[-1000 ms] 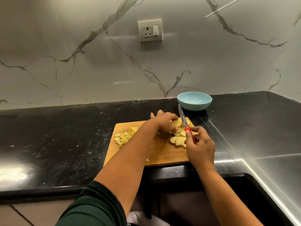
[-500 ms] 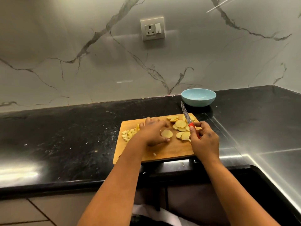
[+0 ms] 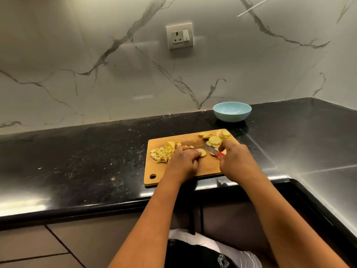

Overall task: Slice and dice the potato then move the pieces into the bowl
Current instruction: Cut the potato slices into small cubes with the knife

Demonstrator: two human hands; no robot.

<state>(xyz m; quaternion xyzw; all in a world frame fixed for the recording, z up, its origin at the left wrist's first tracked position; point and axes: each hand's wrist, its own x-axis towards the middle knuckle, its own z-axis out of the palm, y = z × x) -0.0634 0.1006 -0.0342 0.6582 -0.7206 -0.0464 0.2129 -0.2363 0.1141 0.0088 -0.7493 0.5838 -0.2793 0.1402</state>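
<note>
**One slice pulled out, knife swung down to it**

We now have a single potato slice (image 3: 201,152) lying alone in the middle of the cutting board (image 3: 179,171), where half a second ago our left hand (image 3: 183,161) was only just drawing it away from the stack. Our left fingers (image 3: 195,154) are curled over its near edge, pinning it flat. The knife (image 3: 211,150) has changed most: a second ago it pointed up toward the bowl (image 3: 232,111); now the blade lies low across the board, its tip just beside the slice, with our right hand (image 3: 237,161) wrapped round the red handle.

We read this as the start of dicing this slice. The diced pile (image 3: 162,153) sits at the board's left, touching our left hand, and the remaining slices (image 3: 214,140) wait at the far right corner. The bowl stands on the counter (image 3: 77,151) beyond the board, with no potato visible inside, so most of the dicing and all of the moving lie ahead.
</note>
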